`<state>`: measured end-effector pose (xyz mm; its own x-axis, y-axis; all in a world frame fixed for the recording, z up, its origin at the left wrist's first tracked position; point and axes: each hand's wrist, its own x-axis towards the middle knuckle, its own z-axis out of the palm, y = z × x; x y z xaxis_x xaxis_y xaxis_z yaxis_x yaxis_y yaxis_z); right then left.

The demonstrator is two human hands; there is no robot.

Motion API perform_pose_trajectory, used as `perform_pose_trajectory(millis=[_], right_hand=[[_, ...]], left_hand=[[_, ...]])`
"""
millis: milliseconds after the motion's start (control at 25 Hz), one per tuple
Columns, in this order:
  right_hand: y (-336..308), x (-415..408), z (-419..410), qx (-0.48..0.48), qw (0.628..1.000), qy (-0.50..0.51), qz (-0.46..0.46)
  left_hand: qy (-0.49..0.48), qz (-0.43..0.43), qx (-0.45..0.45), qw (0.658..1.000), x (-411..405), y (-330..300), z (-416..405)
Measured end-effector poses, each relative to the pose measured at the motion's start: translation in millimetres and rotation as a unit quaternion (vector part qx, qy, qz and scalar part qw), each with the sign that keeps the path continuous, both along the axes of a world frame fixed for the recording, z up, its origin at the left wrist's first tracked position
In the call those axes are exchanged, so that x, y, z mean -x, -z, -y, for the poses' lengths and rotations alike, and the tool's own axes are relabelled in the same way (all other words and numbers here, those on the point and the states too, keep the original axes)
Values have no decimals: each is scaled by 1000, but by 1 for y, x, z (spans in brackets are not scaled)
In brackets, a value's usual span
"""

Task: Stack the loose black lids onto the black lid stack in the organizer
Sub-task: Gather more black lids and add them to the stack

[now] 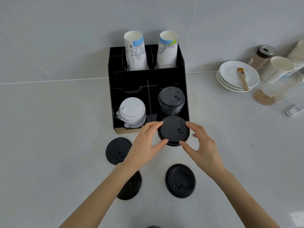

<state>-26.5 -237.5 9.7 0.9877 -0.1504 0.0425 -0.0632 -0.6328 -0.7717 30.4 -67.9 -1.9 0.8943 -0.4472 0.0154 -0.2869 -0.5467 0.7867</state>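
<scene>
We hold one black lid (173,130) between both hands at the front edge of the organizer (146,76), just short of the black lid stack (171,100) in its front right compartment. The left hand (146,145) pinches the lid's left rim with thumb and fingers; the right hand (202,145) does the same on the right rim, fingers curled only as far as the lid's width allows. Whether this is a single lid or a couple nested together, we cannot tell — the rim looks thick at the bottom edge.

Three loose lids remain on the counter (49,145): one at the left (117,150), one partly hidden under the left forearm (131,186), and one at the right (180,181). So we judge the job is early or midway, with the held lid not yet seated and three more to collect.

The held lid is carried top side up, tilted a little toward us, its sip-hole tab facing our right. A round lid has no long axis to speak of — its flat face lies roughly level, matching the top of the stack, whose tab also sits toward the right. White lids (132,111) fill the neighbouring left compartment, and paper cups (135,51) stand behind.
</scene>
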Motion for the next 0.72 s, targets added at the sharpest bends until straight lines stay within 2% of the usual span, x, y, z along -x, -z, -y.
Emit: perform_pose_trajectory(millis=[320, 720], right_hand=[[-14, -36, 7, -8, 999, 8, 41], [-13, -94, 16, 14, 999, 12, 34]], left_hand=[[-24, 30, 11, 999, -31, -19, 14], [-57, 33, -15, 998, -82, -20, 32]])
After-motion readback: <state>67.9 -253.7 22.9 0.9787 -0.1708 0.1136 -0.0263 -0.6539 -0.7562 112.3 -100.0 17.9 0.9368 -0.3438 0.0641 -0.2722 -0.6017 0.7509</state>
